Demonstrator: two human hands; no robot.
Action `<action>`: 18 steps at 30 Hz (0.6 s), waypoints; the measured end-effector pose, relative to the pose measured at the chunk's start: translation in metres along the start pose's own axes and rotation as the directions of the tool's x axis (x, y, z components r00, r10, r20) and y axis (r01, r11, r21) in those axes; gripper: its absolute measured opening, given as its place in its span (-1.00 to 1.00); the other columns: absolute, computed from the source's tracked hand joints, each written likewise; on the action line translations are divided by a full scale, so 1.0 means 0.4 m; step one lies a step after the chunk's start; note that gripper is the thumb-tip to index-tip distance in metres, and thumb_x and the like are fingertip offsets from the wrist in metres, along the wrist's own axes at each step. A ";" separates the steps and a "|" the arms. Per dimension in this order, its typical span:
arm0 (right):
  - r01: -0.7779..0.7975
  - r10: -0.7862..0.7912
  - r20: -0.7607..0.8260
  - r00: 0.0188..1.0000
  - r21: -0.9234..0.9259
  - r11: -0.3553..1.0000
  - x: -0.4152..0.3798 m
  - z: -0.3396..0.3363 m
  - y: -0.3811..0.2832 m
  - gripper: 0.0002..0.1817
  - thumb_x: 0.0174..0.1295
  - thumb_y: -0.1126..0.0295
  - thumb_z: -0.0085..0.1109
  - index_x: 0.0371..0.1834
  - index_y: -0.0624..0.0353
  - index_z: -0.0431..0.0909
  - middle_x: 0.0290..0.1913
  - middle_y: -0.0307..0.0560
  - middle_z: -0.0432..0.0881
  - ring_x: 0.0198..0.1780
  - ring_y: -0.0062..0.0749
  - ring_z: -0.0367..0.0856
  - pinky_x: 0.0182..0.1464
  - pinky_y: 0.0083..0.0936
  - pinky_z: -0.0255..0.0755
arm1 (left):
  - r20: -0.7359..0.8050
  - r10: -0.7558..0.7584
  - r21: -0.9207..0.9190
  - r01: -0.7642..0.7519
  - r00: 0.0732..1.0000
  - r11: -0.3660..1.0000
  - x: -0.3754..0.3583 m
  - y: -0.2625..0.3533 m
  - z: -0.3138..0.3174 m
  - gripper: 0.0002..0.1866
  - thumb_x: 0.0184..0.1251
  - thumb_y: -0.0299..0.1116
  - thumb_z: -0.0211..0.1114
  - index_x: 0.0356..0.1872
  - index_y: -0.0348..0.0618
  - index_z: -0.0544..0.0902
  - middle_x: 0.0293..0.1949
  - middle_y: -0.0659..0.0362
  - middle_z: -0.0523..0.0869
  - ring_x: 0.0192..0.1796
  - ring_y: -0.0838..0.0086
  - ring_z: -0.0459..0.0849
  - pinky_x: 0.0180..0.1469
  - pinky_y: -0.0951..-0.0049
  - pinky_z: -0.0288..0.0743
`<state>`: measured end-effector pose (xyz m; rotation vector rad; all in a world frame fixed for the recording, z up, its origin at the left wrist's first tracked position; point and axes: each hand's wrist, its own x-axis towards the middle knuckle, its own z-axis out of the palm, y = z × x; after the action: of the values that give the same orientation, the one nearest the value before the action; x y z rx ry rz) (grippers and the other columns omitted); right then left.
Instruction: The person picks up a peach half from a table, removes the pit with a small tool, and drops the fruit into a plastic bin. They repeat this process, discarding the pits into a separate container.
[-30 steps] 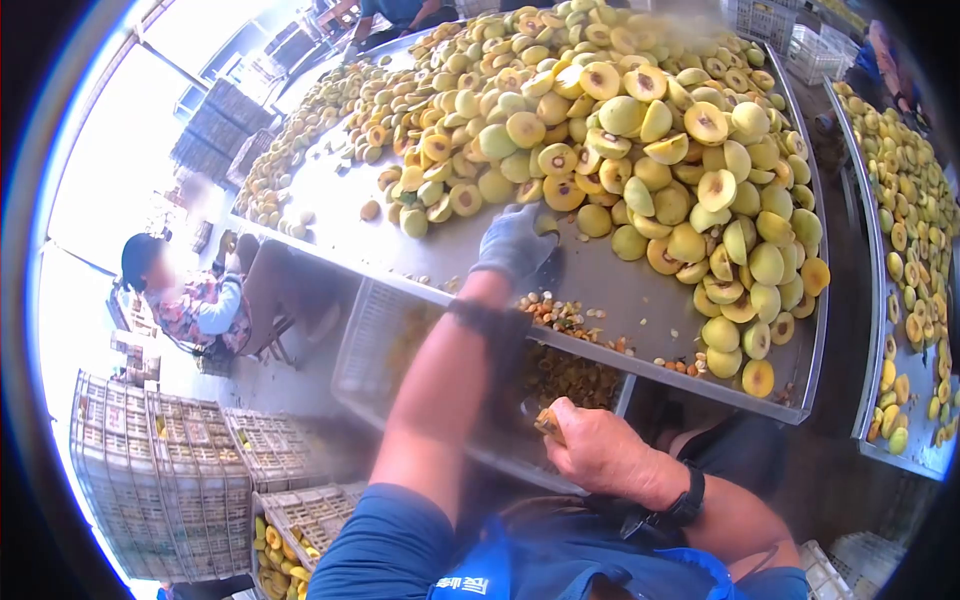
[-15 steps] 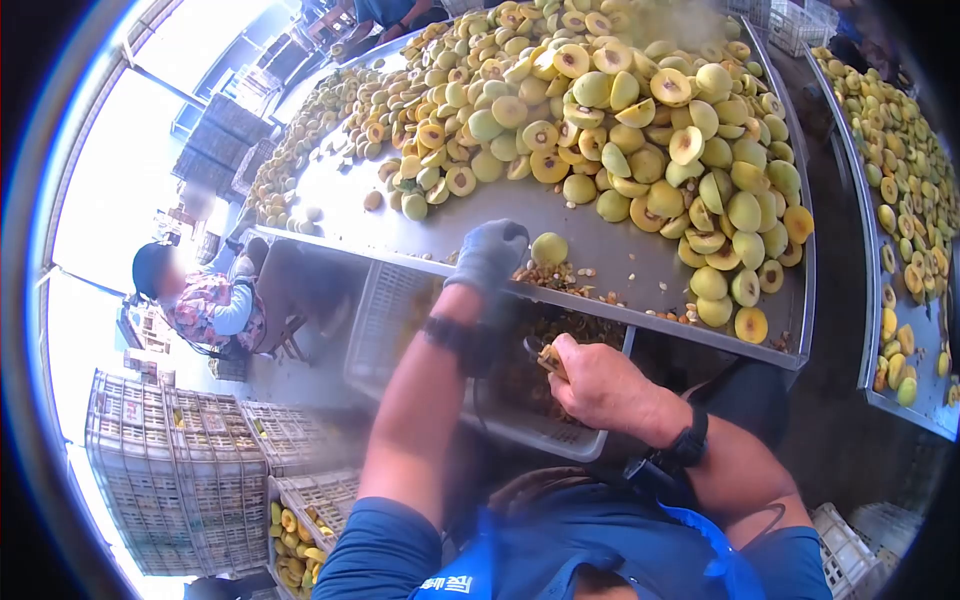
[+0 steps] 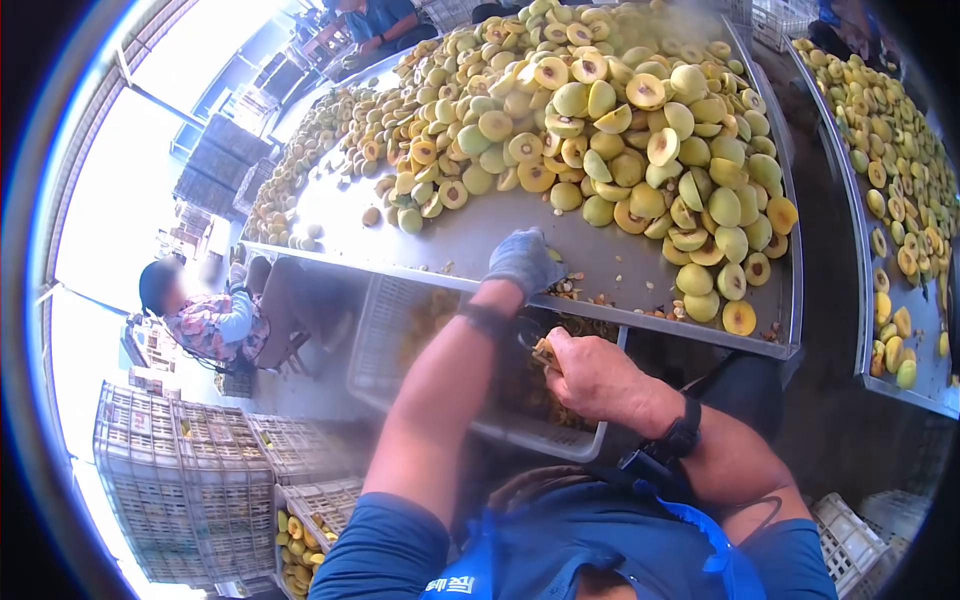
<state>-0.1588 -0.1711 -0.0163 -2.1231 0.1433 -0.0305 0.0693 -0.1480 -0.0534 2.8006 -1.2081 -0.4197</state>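
My left hand (image 3: 524,262), in a grey glove, is at the near edge of the metal table (image 3: 440,245), its fingers curled over a yellow-green fruit that barely shows. Small pits and scraps (image 3: 570,290) lie right beside it. Bare and closed, my right hand (image 3: 590,375) grips a small tool with a yellowish handle (image 3: 545,353) above a crate (image 3: 580,440) of scraps. A big heap of halved fruit (image 3: 600,110) covers the far part of the table.
A second table (image 3: 850,230) with halved fruit stands at the right. Stacked crates (image 3: 180,480) are at the lower left, with a crate of fruit pieces (image 3: 298,540) beside them. One person (image 3: 215,320) sits at the left, another (image 3: 385,25) is beyond the table.
My left hand has come down over the fruit that lay on the table beside it. My right hand stays above the crate with the tool. The view has shifted a little.
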 end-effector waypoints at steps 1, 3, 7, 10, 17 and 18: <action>0.000 0.000 -0.007 1.000 0.002 1.000 -0.001 -0.002 -0.002 -0.71 0.32 0.34 0.17 -0.09 0.34 0.38 -0.40 0.41 0.66 -0.22 0.40 0.68 -0.15 0.14 0.54 | -0.032 0.011 -0.017 -0.011 0.999 1.000 -0.009 -0.003 0.002 -0.47 0.09 0.02 0.53 -0.01 -0.15 0.78 -0.05 -0.12 0.82 0.07 0.02 0.79 0.17 0.16 0.65; -0.003 0.004 -0.018 1.000 0.002 1.000 -0.005 -0.007 0.000 -0.71 0.34 0.34 0.17 -0.09 0.35 0.38 -0.40 0.40 0.66 -0.22 0.39 0.68 -0.15 0.13 0.54 | -0.037 0.023 -0.048 -0.025 0.999 0.999 -0.019 -0.011 -0.009 -0.48 0.09 0.00 0.52 -0.03 -0.16 0.78 -0.06 -0.12 0.82 0.06 0.02 0.79 0.17 0.17 0.65; -0.016 0.016 -0.034 0.999 0.002 1.000 -0.010 -0.009 0.020 -0.72 0.36 0.34 0.17 -0.07 0.35 0.40 -0.40 0.39 0.66 -0.21 0.37 0.68 -0.14 0.12 0.54 | 0.041 0.033 -0.045 -0.031 0.999 0.998 -0.026 -0.028 -0.030 -0.47 0.11 -0.08 0.50 0.04 -0.22 0.74 -0.02 -0.11 0.82 0.10 0.07 0.78 0.21 0.20 0.64; -0.016 0.016 -0.052 0.999 0.001 1.000 -0.010 -0.014 0.021 -0.72 0.37 0.33 0.17 -0.07 0.35 0.41 -0.38 0.38 0.66 -0.20 0.37 0.68 -0.13 0.11 0.54 | 0.044 0.067 -0.114 -0.061 0.997 0.992 -0.010 -0.040 -0.027 -0.48 0.07 -0.05 0.53 0.01 -0.17 0.78 -0.03 -0.08 0.82 0.05 0.08 0.79 0.17 0.22 0.64; -0.014 0.020 -0.152 0.988 0.040 0.999 -0.017 -0.057 0.017 -0.73 0.37 0.34 0.19 -0.11 0.36 0.44 -0.34 0.41 0.66 -0.17 0.41 0.67 -0.12 0.08 0.53 | 0.111 0.304 -0.352 -0.248 0.946 0.902 0.009 -0.094 -0.020 -0.54 0.12 -0.12 0.52 0.01 -0.15 0.80 -0.04 -0.01 0.82 0.00 0.21 0.79 0.16 0.28 0.62; -0.017 0.022 -0.178 0.984 0.034 0.999 -0.016 -0.066 0.019 -0.73 0.37 0.34 0.19 -0.12 0.36 0.44 -0.33 0.41 0.66 -0.17 0.41 0.67 -0.12 0.07 0.53 | 0.142 0.328 -0.407 -0.247 0.934 0.879 0.000 -0.089 -0.040 -0.57 0.14 -0.15 0.51 0.00 -0.15 0.80 -0.04 -0.01 0.82 -0.01 0.24 0.78 0.16 0.29 0.62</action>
<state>-0.1679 -0.1965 -0.0084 -2.0846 0.2679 -0.2103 0.0989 -0.1243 -0.0438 2.2450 -1.3800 -0.8369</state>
